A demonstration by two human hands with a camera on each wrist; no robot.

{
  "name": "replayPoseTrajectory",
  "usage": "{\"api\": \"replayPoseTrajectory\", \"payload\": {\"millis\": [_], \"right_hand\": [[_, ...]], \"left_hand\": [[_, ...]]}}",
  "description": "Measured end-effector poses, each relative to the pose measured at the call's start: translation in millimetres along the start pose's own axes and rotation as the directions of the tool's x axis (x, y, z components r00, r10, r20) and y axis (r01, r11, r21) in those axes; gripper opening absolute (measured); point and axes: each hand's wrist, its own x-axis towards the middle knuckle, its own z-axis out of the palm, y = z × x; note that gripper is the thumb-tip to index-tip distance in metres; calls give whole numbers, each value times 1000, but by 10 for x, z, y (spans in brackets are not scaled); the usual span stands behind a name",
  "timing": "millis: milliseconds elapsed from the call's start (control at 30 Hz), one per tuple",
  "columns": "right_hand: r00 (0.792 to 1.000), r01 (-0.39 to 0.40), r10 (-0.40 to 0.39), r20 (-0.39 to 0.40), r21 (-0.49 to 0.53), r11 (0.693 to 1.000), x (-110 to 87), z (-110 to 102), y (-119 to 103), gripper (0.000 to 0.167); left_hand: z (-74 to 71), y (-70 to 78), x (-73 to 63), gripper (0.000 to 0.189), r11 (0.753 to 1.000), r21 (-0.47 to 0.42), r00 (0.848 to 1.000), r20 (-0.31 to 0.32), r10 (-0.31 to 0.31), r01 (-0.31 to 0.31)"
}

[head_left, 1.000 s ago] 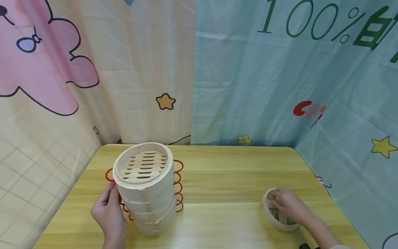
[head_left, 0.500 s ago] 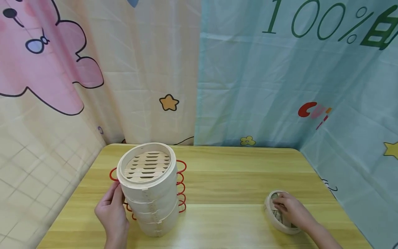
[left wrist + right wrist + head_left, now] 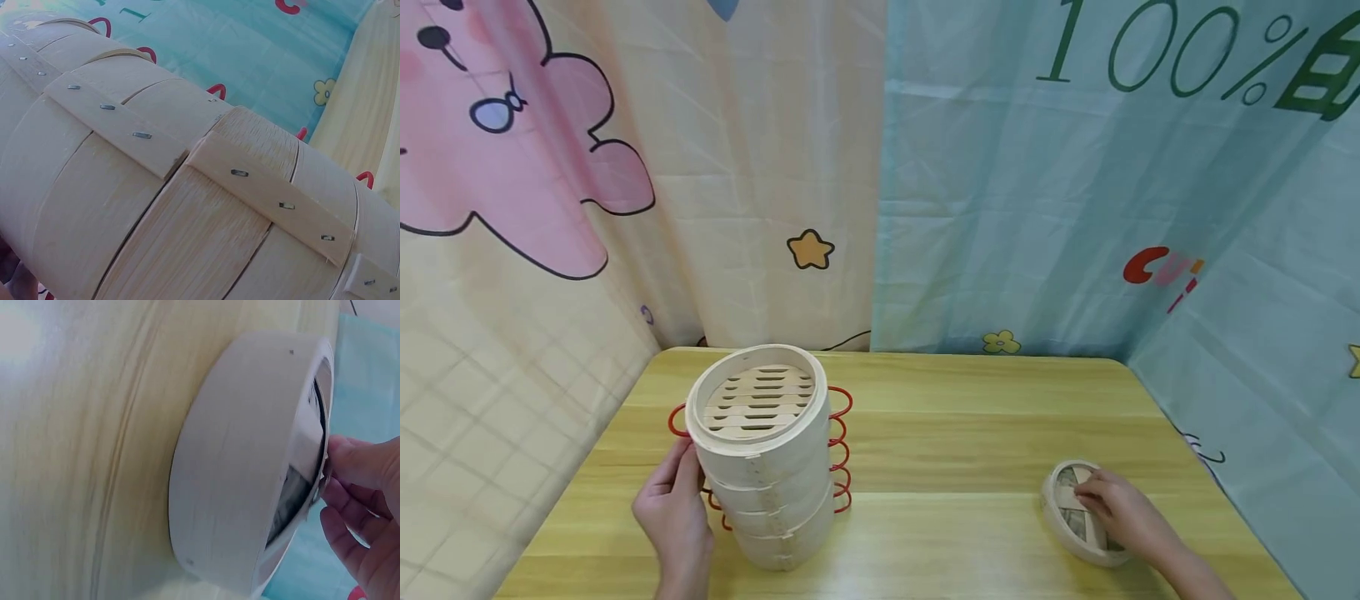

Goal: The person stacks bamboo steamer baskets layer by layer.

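Observation:
A tall stack of pale bamboo steamer baskets (image 3: 767,483) stands on the left of the table, with a slatted floor in the top tier and red loop handles down both sides. My left hand (image 3: 673,508) grips its left side, just below the top red loop; the fingertips are partly hidden by the stack. On the right lies a small round bamboo lid (image 3: 231,456) with crossed strips inside its rim. The thumb and fingers of my right hand (image 3: 1123,512) pinch a small thin piece at the middle of this lid.
The wooden table (image 3: 940,450) runs between the stack and the lid. Printed curtains (image 3: 1000,208) hang behind and at both sides. A dark cable (image 3: 850,339) shows at the table's back edge.
My right fingertips have drawn back from inside the lid to its crossed strips, showing more of them. The left hand keeps its place at the stack, and the head view has shifted slightly.

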Motion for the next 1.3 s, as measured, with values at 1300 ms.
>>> {"api": "replayPoseTrajectory", "payload": {"millis": [1300], "right_hand": [[969, 242, -244, -40, -47, 969, 1395, -1226, -1026, 12]], "left_hand": [[43, 44, -11, 31, 1000, 23, 1000, -13, -15, 15]]}}
